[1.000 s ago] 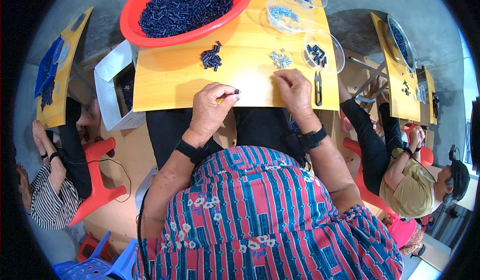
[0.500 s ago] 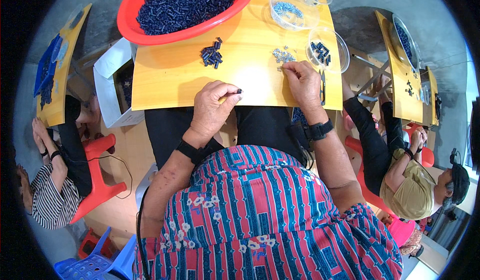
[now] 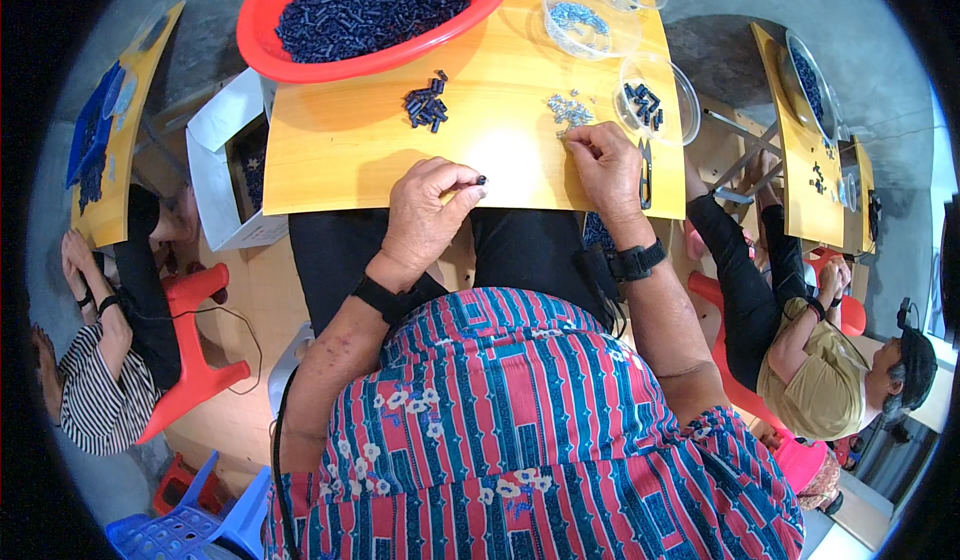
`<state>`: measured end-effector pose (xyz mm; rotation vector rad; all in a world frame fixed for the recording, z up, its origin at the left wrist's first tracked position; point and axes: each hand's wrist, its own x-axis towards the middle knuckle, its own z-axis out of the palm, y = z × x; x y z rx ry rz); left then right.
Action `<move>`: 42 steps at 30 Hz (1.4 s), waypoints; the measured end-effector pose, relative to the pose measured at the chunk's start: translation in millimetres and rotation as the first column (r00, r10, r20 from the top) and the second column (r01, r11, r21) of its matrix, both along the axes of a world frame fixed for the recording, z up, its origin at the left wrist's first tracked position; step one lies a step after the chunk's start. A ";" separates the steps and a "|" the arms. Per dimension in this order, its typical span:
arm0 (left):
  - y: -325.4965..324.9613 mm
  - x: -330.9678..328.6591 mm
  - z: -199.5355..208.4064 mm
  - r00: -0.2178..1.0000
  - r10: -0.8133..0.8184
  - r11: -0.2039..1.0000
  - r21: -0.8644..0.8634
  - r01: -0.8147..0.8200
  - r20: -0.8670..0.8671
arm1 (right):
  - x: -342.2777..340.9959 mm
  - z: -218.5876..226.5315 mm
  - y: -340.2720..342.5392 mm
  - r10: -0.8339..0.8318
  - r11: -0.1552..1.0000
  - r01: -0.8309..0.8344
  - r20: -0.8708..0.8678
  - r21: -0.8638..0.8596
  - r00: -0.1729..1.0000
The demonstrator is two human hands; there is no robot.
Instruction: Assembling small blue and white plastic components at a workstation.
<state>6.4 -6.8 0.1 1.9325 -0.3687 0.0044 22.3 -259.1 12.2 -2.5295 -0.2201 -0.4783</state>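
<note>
Over the near edge of the yellow table, my left hand (image 3: pixel 428 210) pinches a small dark tube piece (image 3: pixel 481 180) between thumb and forefinger. My right hand (image 3: pixel 610 168) is closed in a pinch at the near side of a little heap of silvery metal bits (image 3: pixel 570 111). Whatever lies between those right fingertips is too small to make out. A small pile of dark tube pieces (image 3: pixel 427 106) lies on the table beyond my left hand. Beside my right hand rests a dark slim tool (image 3: pixel 645 175), partly hidden by the wrist.
A red basin (image 3: pixel 262 55) full of dark tubes stands at the far left. Clear plastic tubs, one with dark pieces (image 3: pixel 688 110) and one with silvery bits (image 3: pixel 632 35), line the right. A white box (image 3: pixel 215 130) stands left of the table. Co-workers sit on either side.
</note>
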 end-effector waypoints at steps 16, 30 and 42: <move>0.1 -0.4 -2.2 0.998 0.002 1.000 -0.012 -0.001 0.068 | 5.9 5.6 19.3 -0.094 0.925 0.011 -0.201 -0.379 0.975; 1.4 -11.6 10.5 0.997 -0.039 0.993 -0.110 0.032 -0.061 | -14.2 19.6 45.5 0.213 0.969 -0.194 -0.121 0.151 0.970; 8.6 -19.0 14.1 0.997 -0.048 0.991 -0.130 0.039 -0.061 | -25.2 34.5 69.1 0.370 0.922 -0.339 -0.164 0.187 0.915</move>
